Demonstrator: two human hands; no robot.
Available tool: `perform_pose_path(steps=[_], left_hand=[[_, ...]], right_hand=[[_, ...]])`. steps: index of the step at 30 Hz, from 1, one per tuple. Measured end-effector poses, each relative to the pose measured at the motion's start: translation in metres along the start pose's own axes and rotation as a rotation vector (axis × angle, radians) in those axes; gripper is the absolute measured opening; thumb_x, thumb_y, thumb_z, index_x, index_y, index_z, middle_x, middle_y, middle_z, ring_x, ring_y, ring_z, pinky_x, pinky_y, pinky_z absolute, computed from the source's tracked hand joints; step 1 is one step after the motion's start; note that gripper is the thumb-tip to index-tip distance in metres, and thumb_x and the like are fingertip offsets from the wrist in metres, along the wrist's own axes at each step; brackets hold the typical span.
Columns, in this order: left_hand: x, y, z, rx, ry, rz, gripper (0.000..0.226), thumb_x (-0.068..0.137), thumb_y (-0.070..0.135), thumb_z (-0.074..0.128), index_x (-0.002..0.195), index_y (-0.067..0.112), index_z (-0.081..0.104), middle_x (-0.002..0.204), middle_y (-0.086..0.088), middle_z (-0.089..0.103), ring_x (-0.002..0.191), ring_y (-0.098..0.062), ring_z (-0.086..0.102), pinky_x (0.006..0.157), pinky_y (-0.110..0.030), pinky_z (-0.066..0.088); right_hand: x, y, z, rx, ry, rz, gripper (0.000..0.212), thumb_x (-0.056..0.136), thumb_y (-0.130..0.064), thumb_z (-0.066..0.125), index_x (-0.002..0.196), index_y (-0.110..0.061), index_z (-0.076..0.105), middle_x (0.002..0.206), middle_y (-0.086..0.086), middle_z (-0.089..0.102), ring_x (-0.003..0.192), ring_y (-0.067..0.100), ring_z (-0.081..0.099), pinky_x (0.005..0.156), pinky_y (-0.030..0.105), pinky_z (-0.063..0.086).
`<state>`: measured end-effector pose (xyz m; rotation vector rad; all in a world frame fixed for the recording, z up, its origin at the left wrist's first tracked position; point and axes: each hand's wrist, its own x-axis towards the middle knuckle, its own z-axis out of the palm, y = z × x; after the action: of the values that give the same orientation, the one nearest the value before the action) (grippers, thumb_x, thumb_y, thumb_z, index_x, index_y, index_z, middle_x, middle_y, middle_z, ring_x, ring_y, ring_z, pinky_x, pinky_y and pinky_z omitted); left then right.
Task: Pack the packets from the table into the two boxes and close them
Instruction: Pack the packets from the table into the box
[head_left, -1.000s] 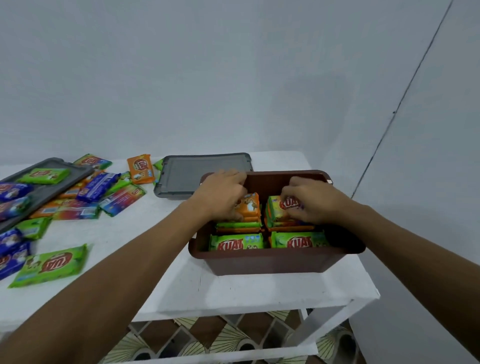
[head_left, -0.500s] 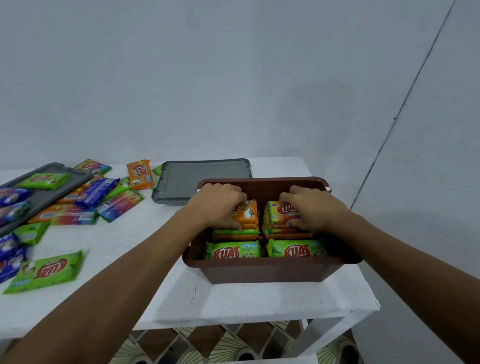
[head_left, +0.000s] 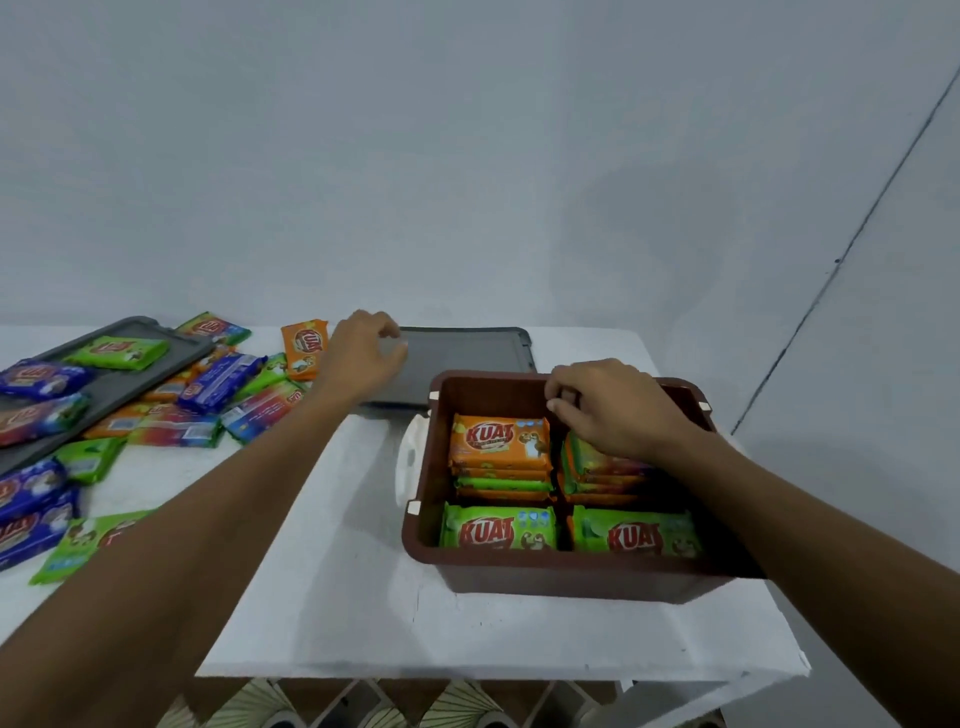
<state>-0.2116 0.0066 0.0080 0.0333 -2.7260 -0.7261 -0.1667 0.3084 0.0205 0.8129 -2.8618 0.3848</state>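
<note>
The brown box (head_left: 571, 571) stands at the right of the white table (head_left: 337, 597). It holds stacked packets: an orange packet (head_left: 498, 439) tops the back left stack, and two green packets (head_left: 498, 530) lie along the front. My right hand (head_left: 608, 410) rests over the back right stack, fingers curled near the back wall. My left hand (head_left: 363, 358) hovers outside the box, over the left edge of the flat grey lid (head_left: 467, 353) behind it, holding nothing. Several loose packets (head_left: 221, 382) lie at the left.
A second grey lid (head_left: 179, 356) lies at the far left with packets on it. An orange packet (head_left: 304, 345) sits just left of my left hand. A green packet (head_left: 88, 545) lies near the table's front left. A wall stands close behind, and the table's right edge is just beyond the box.
My left hand has left the box and moved back and left to the grey lid. My right hand stays on the back right stack. The camera has moved closer.
</note>
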Motion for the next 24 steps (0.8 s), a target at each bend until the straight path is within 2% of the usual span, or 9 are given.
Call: perform_pose_path(steps=[2, 4, 7, 9, 11, 13, 16, 20, 24], left_hand=[[0.005, -0.020, 0.001, 0.053, -0.083, -0.154, 0.037, 0.089, 0.032, 0.061, 0.120, 0.012, 0.058, 0.118, -0.011, 0.055, 0.099, -0.026, 0.056, 0.069, -0.030, 0.047], [0.009, -0.035, 0.000, 0.052, -0.186, -0.287, 0.042, 0.089, 0.033, 0.061, 0.124, 0.010, 0.053, 0.113, -0.012, 0.054, 0.091, -0.026, 0.056, 0.058, -0.029, 0.047], [0.017, -0.052, 0.009, 0.036, -0.297, -0.399, 0.042, 0.088, 0.033, 0.064, 0.121, 0.010, 0.051, 0.111, -0.013, 0.056, 0.097, -0.030, 0.059, 0.078, -0.040, 0.056], [0.029, -0.058, 0.013, -0.049, -0.289, -0.435, 0.039, 0.086, 0.026, 0.068, 0.118, 0.010, 0.052, 0.109, -0.013, 0.056, 0.100, -0.031, 0.059, 0.085, -0.043, 0.055], [0.046, -0.055, 0.012, -0.241, -0.237, -0.431, 0.030, 0.086, 0.017, 0.068, 0.113, 0.009, 0.057, 0.103, -0.013, 0.060, 0.089, -0.027, 0.061, 0.073, -0.038, 0.057], [0.061, -0.040, 0.005, -0.559, -0.248, -0.422, 0.020, 0.091, 0.007, 0.060, 0.111, 0.005, 0.060, 0.093, -0.014, 0.063, 0.075, -0.023, 0.062, 0.058, -0.033, 0.058], [0.082, -0.012, -0.003, -0.856, -0.315, -0.349, 0.016, 0.094, 0.000, 0.054, 0.109, 0.001, 0.058, 0.084, -0.017, 0.062, 0.067, -0.023, 0.061, 0.054, -0.029, 0.057], [0.102, 0.007, 0.004, -0.867, -0.428, -0.270, 0.022, 0.095, 0.002, 0.054, 0.117, 0.000, 0.055, 0.086, -0.017, 0.063, 0.070, -0.025, 0.062, 0.062, -0.033, 0.059], [0.109, 0.004, 0.015, -0.852, -0.574, -0.246, 0.025, 0.094, 0.001, 0.051, 0.119, 0.006, 0.055, 0.087, -0.015, 0.064, 0.069, -0.021, 0.065, 0.062, -0.029, 0.056]], right_hand=[[0.013, -0.010, -0.001, 0.012, 0.033, -0.011, 0.009, 0.094, -0.034, 0.053, 0.093, -0.030, 0.061, 0.076, -0.011, 0.063, 0.075, 0.012, 0.056, 0.064, 0.035, 0.050], [0.033, -0.018, 0.001, 0.016, 0.066, -0.015, 0.011, 0.094, -0.033, 0.052, 0.094, -0.028, 0.062, 0.073, -0.010, 0.062, 0.073, 0.014, 0.056, 0.062, 0.033, 0.048], [0.058, -0.026, 0.002, 0.057, 0.100, -0.022, 0.011, 0.093, -0.032, 0.053, 0.093, -0.028, 0.063, 0.066, -0.009, 0.061, 0.069, 0.013, 0.055, 0.060, 0.031, 0.044], [0.076, -0.028, 0.005, 0.086, 0.089, -0.017, 0.010, 0.093, -0.031, 0.054, 0.093, -0.028, 0.064, 0.067, -0.009, 0.061, 0.067, 0.011, 0.054, 0.058, 0.029, 0.041], [0.095, -0.028, 0.008, 0.086, 0.065, -0.005, 0.010, 0.093, -0.030, 0.055, 0.094, -0.028, 0.064, 0.071, -0.008, 0.062, 0.070, 0.012, 0.056, 0.059, 0.028, 0.041], [0.113, -0.026, 0.011, 0.087, 0.053, 0.023, 0.010, 0.092, -0.032, 0.056, 0.098, -0.028, 0.064, 0.080, -0.007, 0.063, 0.076, 0.013, 0.058, 0.062, 0.029, 0.044], [0.137, -0.023, 0.013, 0.152, 0.016, 0.063, 0.031, 0.090, -0.044, 0.059, 0.118, -0.032, 0.056, 0.105, -0.009, 0.056, 0.089, 0.009, 0.051, 0.075, 0.030, 0.045], [0.161, -0.021, 0.014, 0.122, -0.136, 0.043, 0.066, 0.079, -0.053, 0.070, 0.136, -0.033, 0.045, 0.119, -0.009, 0.049, 0.094, 0.006, 0.047, 0.078, 0.026, 0.041], [0.172, -0.022, 0.023, -0.131, -0.219, -0.007, 0.058, 0.075, -0.043, 0.076, 0.124, -0.030, 0.047, 0.101, -0.007, 0.054, 0.087, 0.012, 0.047, 0.068, 0.027, 0.034]])
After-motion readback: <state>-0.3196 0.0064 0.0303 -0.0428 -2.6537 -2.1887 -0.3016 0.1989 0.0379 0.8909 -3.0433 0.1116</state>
